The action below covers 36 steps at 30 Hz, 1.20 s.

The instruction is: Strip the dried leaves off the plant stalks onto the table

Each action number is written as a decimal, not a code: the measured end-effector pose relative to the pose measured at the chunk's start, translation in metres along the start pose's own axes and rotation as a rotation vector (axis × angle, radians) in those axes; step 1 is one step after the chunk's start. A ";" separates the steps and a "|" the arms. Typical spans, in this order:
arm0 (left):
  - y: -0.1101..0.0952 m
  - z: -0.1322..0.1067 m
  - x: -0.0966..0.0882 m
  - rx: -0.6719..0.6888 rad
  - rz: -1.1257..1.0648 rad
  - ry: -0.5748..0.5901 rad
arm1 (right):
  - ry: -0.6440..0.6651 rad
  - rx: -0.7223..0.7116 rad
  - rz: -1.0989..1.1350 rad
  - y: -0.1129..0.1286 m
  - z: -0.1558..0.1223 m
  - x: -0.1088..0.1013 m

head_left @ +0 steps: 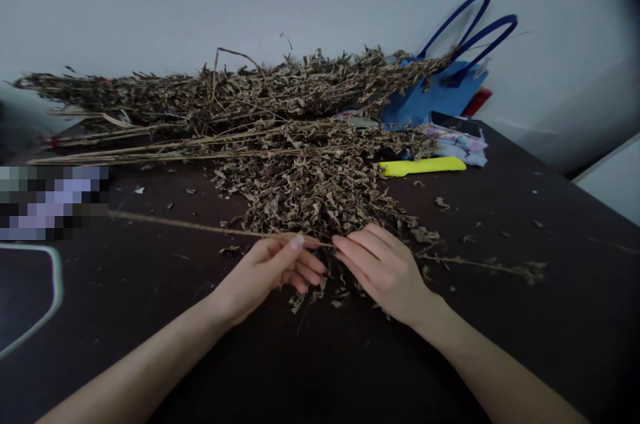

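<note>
A long, thin dried plant stem (200, 225) runs sideways across the table in front of me. My left hand (280, 263) pinches it between thumb and fingers, the lower fingers loosely curled beneath. Close by on the right, my right hand (383, 267) has its fingertips closed on the same stem. Past that hand the stem's thin end (480, 264) carries a small leafy tip. Crumpled dry leaves (310, 194) are heaped just behind both hands, and some lie underneath them.
Bundles of dried leafy stalks (240, 94) lie along the wall. At the back right are a blue bag (425, 97) with dark handles, a phone (455, 124) on patterned cloth, and a yellow object (425, 166). A white cable (57, 277) curves at left on the dark table (530, 317).
</note>
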<state>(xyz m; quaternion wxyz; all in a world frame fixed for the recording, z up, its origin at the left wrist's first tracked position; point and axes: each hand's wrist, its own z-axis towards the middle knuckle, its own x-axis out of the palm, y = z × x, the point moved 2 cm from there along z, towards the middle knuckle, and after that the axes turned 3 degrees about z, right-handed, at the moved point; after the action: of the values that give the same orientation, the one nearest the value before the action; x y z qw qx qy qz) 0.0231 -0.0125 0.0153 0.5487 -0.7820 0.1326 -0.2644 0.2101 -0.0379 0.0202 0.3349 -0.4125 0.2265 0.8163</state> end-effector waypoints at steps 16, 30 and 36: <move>-0.001 0.012 -0.016 0.154 -0.186 -0.131 | -0.029 -0.030 0.429 0.020 0.001 -0.002; 0.000 0.010 -0.013 0.240 -0.060 -0.085 | -0.218 0.905 1.641 -0.004 -0.001 0.026; 0.001 0.010 -0.012 0.221 -0.030 -0.093 | -0.249 0.919 1.670 -0.006 -0.001 0.025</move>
<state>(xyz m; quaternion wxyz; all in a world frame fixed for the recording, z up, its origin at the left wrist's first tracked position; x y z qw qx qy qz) 0.0184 0.0009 0.0081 0.6332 -0.7299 0.0652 -0.2491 0.2044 -0.0257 -0.0013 -0.2038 0.1430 0.7078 0.6611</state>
